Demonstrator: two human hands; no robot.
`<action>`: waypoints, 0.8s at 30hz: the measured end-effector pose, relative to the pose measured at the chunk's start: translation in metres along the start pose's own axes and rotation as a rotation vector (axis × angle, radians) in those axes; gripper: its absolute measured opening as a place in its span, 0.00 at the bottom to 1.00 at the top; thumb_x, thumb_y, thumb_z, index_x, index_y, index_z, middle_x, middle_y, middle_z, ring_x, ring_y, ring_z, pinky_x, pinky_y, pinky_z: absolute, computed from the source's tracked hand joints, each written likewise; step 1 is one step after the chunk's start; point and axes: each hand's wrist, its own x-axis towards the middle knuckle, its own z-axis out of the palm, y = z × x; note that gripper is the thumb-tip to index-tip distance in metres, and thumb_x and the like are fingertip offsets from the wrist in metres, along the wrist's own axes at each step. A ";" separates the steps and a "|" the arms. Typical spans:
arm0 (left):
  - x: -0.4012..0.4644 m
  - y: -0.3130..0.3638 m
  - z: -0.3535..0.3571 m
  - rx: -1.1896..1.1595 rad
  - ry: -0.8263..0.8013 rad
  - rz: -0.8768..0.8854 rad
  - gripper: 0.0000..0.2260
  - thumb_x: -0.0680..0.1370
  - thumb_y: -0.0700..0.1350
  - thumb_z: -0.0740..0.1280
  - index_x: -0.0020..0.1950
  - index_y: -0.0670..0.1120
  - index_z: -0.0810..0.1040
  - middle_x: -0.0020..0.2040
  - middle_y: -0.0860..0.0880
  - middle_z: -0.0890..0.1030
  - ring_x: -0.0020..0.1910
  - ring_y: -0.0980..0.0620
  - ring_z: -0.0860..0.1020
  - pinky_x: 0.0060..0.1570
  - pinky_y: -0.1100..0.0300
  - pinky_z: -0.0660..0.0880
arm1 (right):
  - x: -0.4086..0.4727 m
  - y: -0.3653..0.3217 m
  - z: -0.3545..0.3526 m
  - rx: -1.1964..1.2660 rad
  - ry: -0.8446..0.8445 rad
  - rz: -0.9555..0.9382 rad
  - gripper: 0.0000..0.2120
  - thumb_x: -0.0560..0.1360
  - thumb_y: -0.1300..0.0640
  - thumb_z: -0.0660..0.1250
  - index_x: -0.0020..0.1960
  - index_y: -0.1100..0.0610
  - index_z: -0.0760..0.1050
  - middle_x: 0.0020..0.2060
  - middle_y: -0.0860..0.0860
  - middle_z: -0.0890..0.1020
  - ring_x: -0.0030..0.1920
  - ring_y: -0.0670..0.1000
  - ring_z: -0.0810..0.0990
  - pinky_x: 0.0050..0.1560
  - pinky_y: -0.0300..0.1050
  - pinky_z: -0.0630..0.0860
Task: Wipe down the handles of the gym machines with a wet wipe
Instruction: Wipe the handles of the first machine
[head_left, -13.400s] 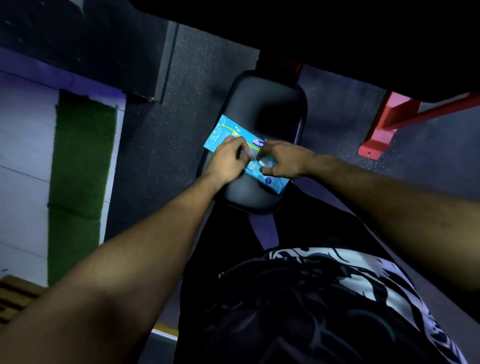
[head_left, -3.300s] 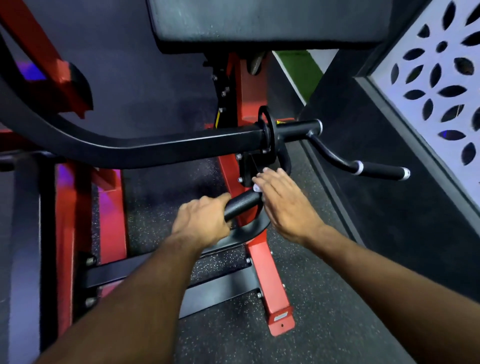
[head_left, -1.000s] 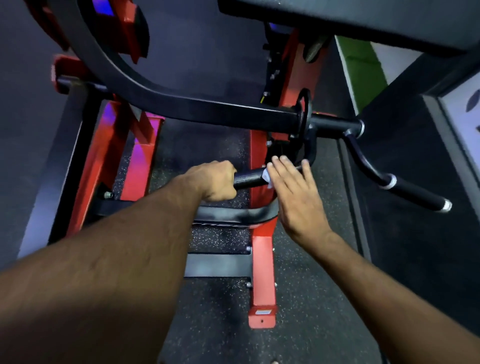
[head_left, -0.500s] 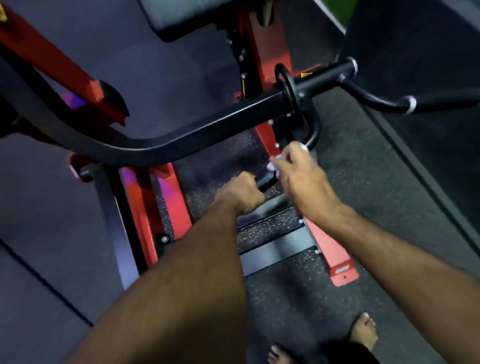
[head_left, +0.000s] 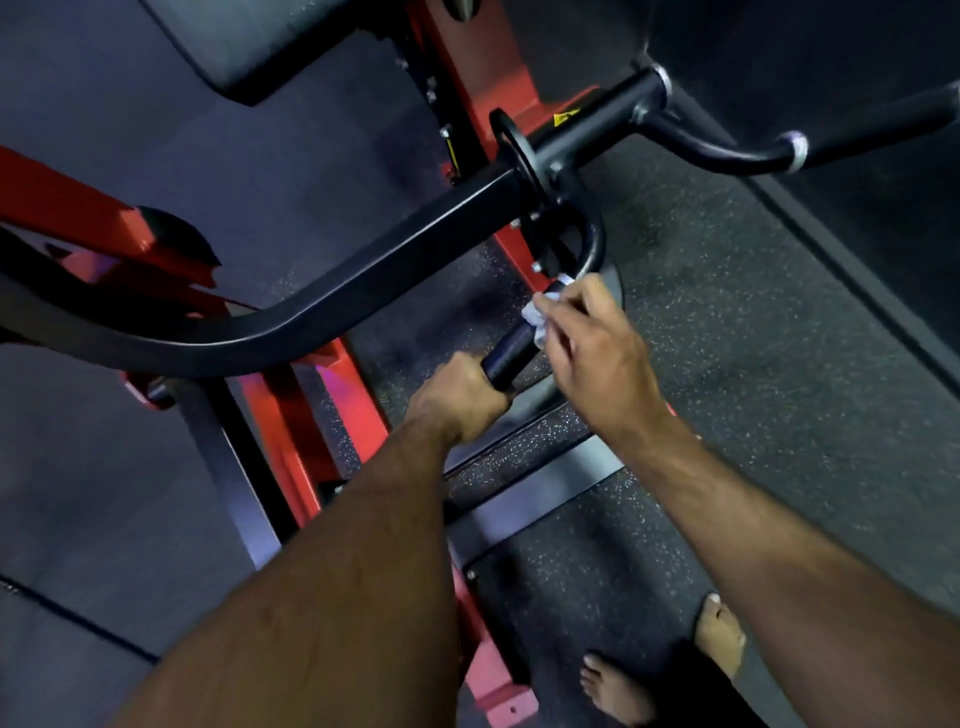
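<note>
A black padded handle (head_left: 511, 349) hangs from the curved black arm (head_left: 332, 306) of a red-framed gym machine. My left hand (head_left: 457, 400) grips the lower end of this handle. My right hand (head_left: 597, 353) pinches a crumpled white wet wipe (head_left: 537, 314) and holds it against the upper part of the same handle, just below its bend. Most of the wipe is hidden under my fingers. A second black handle (head_left: 810, 140) sticks out at the upper right, untouched.
The machine's red frame (head_left: 306, 426) and black base bars (head_left: 535, 493) stand on speckled rubber flooring. A black seat pad (head_left: 291, 41) is at the top. My bare feet (head_left: 665, 670) are at the bottom right. A dark wall runs along the right side.
Since half a second ago both hands stay on the handle, and the wipe in my right hand sits slightly higher on it. Earlier my right palm lay flat there; the fingers now pinch the wipe.
</note>
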 end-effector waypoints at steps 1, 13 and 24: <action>0.000 0.000 0.000 -0.009 -0.001 0.002 0.07 0.71 0.47 0.72 0.40 0.48 0.75 0.33 0.48 0.80 0.33 0.45 0.78 0.36 0.58 0.71 | -0.002 -0.006 0.006 0.003 0.010 0.023 0.12 0.79 0.64 0.65 0.61 0.63 0.80 0.51 0.57 0.76 0.50 0.57 0.79 0.50 0.55 0.81; -0.008 0.008 0.000 -0.031 0.040 -0.008 0.06 0.67 0.47 0.68 0.39 0.46 0.77 0.30 0.50 0.77 0.27 0.47 0.72 0.32 0.56 0.71 | -0.005 -0.001 0.009 0.013 0.043 -0.049 0.10 0.75 0.64 0.65 0.54 0.60 0.82 0.50 0.56 0.77 0.51 0.58 0.75 0.48 0.54 0.79; -0.034 0.021 -0.003 0.354 0.307 0.296 0.29 0.72 0.55 0.72 0.69 0.59 0.64 0.62 0.50 0.75 0.56 0.43 0.79 0.51 0.43 0.79 | -0.018 -0.022 0.040 0.443 0.595 0.510 0.13 0.73 0.69 0.69 0.51 0.56 0.84 0.49 0.48 0.76 0.46 0.43 0.77 0.52 0.43 0.80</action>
